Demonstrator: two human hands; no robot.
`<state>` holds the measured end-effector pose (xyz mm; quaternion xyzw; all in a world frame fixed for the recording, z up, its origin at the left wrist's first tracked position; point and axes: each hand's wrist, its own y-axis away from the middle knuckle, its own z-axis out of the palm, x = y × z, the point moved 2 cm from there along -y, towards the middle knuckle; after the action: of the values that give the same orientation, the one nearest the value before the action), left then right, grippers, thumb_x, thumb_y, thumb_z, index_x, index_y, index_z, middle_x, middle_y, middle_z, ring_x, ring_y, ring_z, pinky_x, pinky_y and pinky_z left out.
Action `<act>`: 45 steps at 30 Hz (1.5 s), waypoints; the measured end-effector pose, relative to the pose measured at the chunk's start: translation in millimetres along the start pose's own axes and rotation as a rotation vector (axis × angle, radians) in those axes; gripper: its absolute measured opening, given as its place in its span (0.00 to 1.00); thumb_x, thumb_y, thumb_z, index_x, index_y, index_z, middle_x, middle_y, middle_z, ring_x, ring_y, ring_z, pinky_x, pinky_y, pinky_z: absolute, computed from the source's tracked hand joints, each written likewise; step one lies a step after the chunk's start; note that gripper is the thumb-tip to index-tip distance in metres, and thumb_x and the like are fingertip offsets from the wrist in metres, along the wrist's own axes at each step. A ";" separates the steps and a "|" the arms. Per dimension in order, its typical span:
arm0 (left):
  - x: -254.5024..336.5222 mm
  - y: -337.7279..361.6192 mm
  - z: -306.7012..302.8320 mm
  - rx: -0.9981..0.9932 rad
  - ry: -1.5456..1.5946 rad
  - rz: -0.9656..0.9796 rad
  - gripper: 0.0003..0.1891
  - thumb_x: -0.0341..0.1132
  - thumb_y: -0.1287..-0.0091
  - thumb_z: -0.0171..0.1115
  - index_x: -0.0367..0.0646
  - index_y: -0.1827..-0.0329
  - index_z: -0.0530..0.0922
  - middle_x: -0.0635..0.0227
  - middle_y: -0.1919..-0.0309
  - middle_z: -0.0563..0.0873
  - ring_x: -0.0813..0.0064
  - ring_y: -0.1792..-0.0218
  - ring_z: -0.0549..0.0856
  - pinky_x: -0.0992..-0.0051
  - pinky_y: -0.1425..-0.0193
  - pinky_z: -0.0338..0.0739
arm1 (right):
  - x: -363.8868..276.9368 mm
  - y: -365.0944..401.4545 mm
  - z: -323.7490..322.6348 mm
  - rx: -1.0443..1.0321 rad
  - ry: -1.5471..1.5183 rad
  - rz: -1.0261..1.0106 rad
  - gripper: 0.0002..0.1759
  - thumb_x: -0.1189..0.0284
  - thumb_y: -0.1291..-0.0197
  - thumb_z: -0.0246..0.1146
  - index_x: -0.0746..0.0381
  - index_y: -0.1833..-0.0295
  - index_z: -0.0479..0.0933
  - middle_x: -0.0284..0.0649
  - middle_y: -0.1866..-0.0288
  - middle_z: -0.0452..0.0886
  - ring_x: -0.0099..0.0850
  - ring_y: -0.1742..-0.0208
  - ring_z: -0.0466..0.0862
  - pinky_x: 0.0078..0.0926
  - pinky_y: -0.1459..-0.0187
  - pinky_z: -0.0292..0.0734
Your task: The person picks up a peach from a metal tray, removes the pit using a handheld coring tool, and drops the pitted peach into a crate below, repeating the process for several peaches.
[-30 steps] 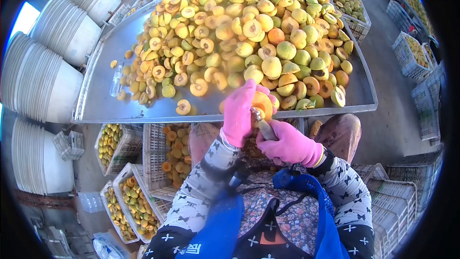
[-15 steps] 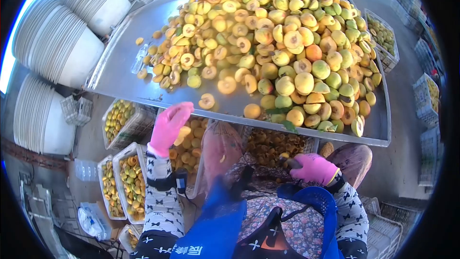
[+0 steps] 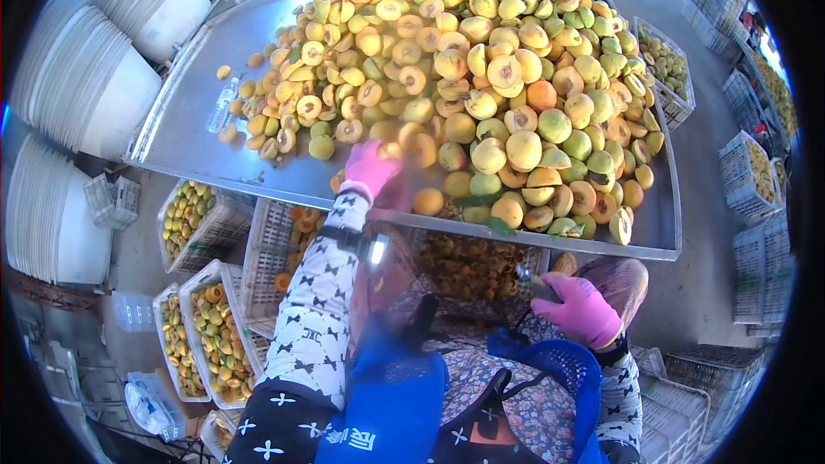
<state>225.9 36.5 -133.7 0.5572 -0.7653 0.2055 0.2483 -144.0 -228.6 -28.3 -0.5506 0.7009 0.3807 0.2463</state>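
Halved peaches (image 3: 524, 77) lie heaped on a metal table (image 3: 284, 174). My left hand (image 3: 373, 168), in a pink glove, reaches over the table's front edge to the near side of the heap. Its fingers close on a peach half (image 3: 389, 150). My right hand (image 3: 577, 308), also in a pink glove, is wrapped round the handle of a small metal-tipped tool (image 3: 526, 275) above my lap. Beneath the table edge is a container of dark brown peach pieces (image 3: 474, 265).
Crates of peach halves (image 3: 222, 335) stand on the floor at the left, and another crate (image 3: 670, 64) is beside the table's right end. Stacked white tubs (image 3: 86, 77) line the far left. A clear plastic bottle (image 3: 223, 105) lies on the table's left part.
My left hand has moved right and up from the crate side to the peaches on the table. My right hand has shifted slightly, and the tool's metal tip now shows. The view has shifted.
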 end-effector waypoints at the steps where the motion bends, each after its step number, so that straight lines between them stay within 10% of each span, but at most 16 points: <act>1: 15.8 17.0 -11.7 -0.066 0.295 -0.068 0.33 0.45 0.41 0.74 0.40 0.34 0.75 0.57 0.42 0.82 0.63 0.48 0.84 0.66 0.44 0.80 | -3.4 -6.7 2.4 0.035 -0.082 0.025 0.21 0.63 0.42 0.71 0.64 0.48 0.79 0.50 0.64 0.84 0.47 0.61 0.86 0.39 0.57 0.79; 3: 64.0 53.7 -32.6 -0.201 0.887 -0.197 0.29 0.42 0.36 0.72 0.37 0.35 0.77 0.63 0.44 0.84 0.73 0.57 0.87 0.71 0.56 0.83 | -12.3 -21.3 6.9 0.112 -0.246 0.083 0.20 0.64 0.43 0.71 0.63 0.49 0.80 0.48 0.65 0.84 0.40 0.63 0.86 0.35 0.59 0.79; 8: 147.0 127.1 -28.6 -0.366 1.227 0.027 0.23 0.36 0.28 0.66 0.35 0.34 0.76 0.67 0.50 0.87 0.79 0.53 0.85 0.78 0.52 0.80 | -61.2 -67.6 23.7 0.282 -0.953 -0.096 0.25 0.70 0.41 0.73 0.65 0.40 0.76 0.28 0.64 0.81 0.17 0.69 0.77 0.18 0.66 0.75; 11: 177.0 153.3 -20.1 -0.191 0.973 0.307 0.24 0.37 0.27 0.64 0.33 0.33 0.75 0.70 0.54 0.87 0.82 0.58 0.84 0.76 0.58 0.78 | -81.5 -76.5 19.7 0.200 -1.072 -0.064 0.24 0.71 0.41 0.73 0.65 0.41 0.76 0.29 0.62 0.82 0.16 0.68 0.78 0.16 0.65 0.76; 15: 179.5 150.1 -29.7 0.217 0.282 0.723 0.09 0.35 0.32 0.68 0.37 0.56 0.84 0.67 0.68 0.85 0.74 0.70 0.81 0.72 0.67 0.75 | -70.2 -79.1 25.4 0.552 -0.767 -0.181 0.21 0.70 0.43 0.75 0.65 0.47 0.79 0.29 0.63 0.82 0.18 0.69 0.79 0.18 0.66 0.77; 18: 178.9 164.8 -31.5 0.092 0.248 0.619 0.08 0.34 0.35 0.70 0.38 0.65 0.82 0.63 0.68 0.84 0.66 0.70 0.83 0.69 0.67 0.77 | -68.3 -72.1 18.2 0.815 -0.206 -0.432 0.20 0.68 0.43 0.75 0.64 0.48 0.79 0.31 0.64 0.83 0.19 0.73 0.79 0.18 0.70 0.75; 21: 175.2 168.8 -37.5 -0.404 0.576 0.549 0.08 0.34 0.35 0.69 0.40 0.58 0.84 0.58 0.56 0.85 0.62 0.57 0.86 0.66 0.51 0.80 | -65.1 -63.0 2.3 0.417 -0.915 -0.102 0.19 0.68 0.41 0.74 0.64 0.47 0.78 0.33 0.64 0.84 0.19 0.77 0.77 0.17 0.75 0.72; 22: 166.8 163.4 -35.4 -0.353 0.412 0.702 0.17 0.36 0.31 0.67 0.39 0.42 0.82 0.57 0.42 0.81 0.64 0.40 0.81 0.65 0.35 0.74 | -70.0 -57.6 -4.7 0.358 -1.000 -0.103 0.18 0.72 0.39 0.72 0.64 0.47 0.78 0.33 0.65 0.83 0.18 0.79 0.75 0.16 0.78 0.68; 25: 157.3 156.6 -32.5 -0.501 1.135 0.118 0.23 0.33 0.27 0.61 0.35 0.31 0.73 0.58 0.30 0.70 0.67 0.30 0.72 0.67 0.24 0.64 | -74.0 -50.4 -9.9 0.099 -1.027 -0.056 0.19 0.73 0.40 0.73 0.66 0.46 0.77 0.34 0.64 0.83 0.18 0.79 0.76 0.16 0.78 0.69; 29: 186.1 172.0 -29.5 -0.379 1.016 0.312 0.25 0.41 0.19 0.49 0.32 0.27 0.68 0.59 0.38 0.80 0.70 0.38 0.79 0.69 0.32 0.72 | -90.6 -58.4 7.6 0.030 -1.041 -0.107 0.18 0.69 0.37 0.71 0.65 0.46 0.77 0.34 0.64 0.83 0.19 0.78 0.76 0.15 0.77 0.68; 35: 195.5 176.0 -23.2 -0.230 1.271 0.167 0.24 0.48 0.19 0.48 0.35 0.37 0.76 0.63 0.52 0.85 0.73 0.51 0.84 0.72 0.44 0.79 | -80.2 -48.3 3.2 0.585 -0.542 -0.133 0.15 0.68 0.39 0.72 0.63 0.50 0.78 0.39 0.67 0.83 0.30 0.73 0.81 0.26 0.68 0.77; 37: 193.2 169.3 -21.1 -0.311 1.594 -0.233 0.25 0.51 0.19 0.48 0.36 0.38 0.76 0.64 0.55 0.84 0.71 0.53 0.84 0.71 0.46 0.80 | -84.2 -41.2 5.4 0.681 -0.127 -0.439 0.13 0.70 0.37 0.68 0.64 0.51 0.78 0.43 0.65 0.83 0.39 0.65 0.84 0.33 0.59 0.79; 39: 195.5 174.7 -4.2 -0.209 1.381 0.017 0.29 0.56 0.21 0.47 0.37 0.38 0.75 0.62 0.56 0.83 0.67 0.53 0.84 0.67 0.46 0.80 | -77.7 -44.5 31.3 0.802 0.414 -0.717 0.12 0.70 0.36 0.66 0.65 0.51 0.77 0.44 0.64 0.83 0.40 0.63 0.85 0.33 0.58 0.79; 41: 194.7 167.4 12.3 -0.344 1.834 -0.402 0.27 0.50 0.19 0.45 0.35 0.32 0.71 0.57 0.45 0.81 0.65 0.44 0.81 0.66 0.35 0.75 | -76.2 -54.6 41.1 0.953 0.224 -0.551 0.11 0.71 0.34 0.64 0.66 0.51 0.77 0.45 0.64 0.83 0.40 0.62 0.84 0.35 0.57 0.79; 45: 202.7 170.3 -2.8 -0.326 1.730 -0.108 0.24 0.46 0.20 0.49 0.37 0.32 0.71 0.59 0.49 0.83 0.66 0.48 0.83 0.68 0.43 0.80 | -77.0 -71.5 26.9 0.379 -1.214 0.057 0.12 0.67 0.30 0.63 0.64 0.50 0.76 0.36 0.67 0.81 0.24 0.65 0.82 0.26 0.66 0.76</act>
<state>11.8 -63.8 -14.5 0.1994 -0.3012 0.4317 0.8265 -56.3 -169.4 -4.1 -0.1647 0.5061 0.5009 0.6826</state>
